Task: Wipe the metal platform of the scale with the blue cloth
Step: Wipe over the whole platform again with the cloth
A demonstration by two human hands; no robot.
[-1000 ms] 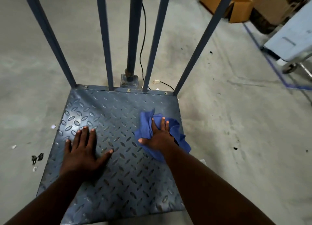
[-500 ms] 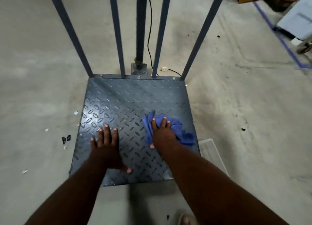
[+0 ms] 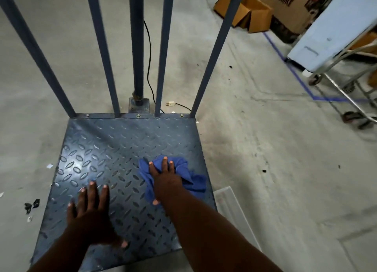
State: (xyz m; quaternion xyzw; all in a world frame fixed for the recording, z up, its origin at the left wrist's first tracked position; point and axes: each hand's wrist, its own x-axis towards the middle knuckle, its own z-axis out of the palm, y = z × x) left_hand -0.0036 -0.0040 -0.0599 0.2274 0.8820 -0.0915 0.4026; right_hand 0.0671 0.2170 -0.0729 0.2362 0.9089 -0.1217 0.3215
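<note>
Blue cloth point(image 3: 194, 181) is found bunched on the right half of the metal platform point(image 3: 114, 145), toward its near right part, with one fold lying close to the right edge. The cloth is pinned under the right hand point(image 3: 166, 180): the grip is released, nothing is clenched, the fingers are laid straight over the cloth's far side and the thumb is stuck out at the near left. Cloth is seen spilling out to the right of the hand and along its left side. The left hand point(image 3: 89, 216) is laid flat on bare tread plate at the near left, fingers spread, grip likewise released, well apart from the cloth. At the far edge of the platform four slanted blue bars point(image 3: 102, 47) are bolted, with a central post point(image 3: 136, 47) set just behind them; these bound the platform's far side. A black cable point(image 3: 150, 67) is run down behind the post, and a small pale connector point(image 3: 170, 103) is left on the concrete floor point(image 3: 265, 149). A flat white panel point(image 3: 234, 210) lies just beside the platform's right edge. Dark scraps point(image 3: 31, 204) are scattered to the left. Cardboard boxes point(image 3: 251, 12), a blue tape line point(image 3: 295, 74) and a wheeled cart point(image 3: 336, 27) are noted at the far right.
</note>
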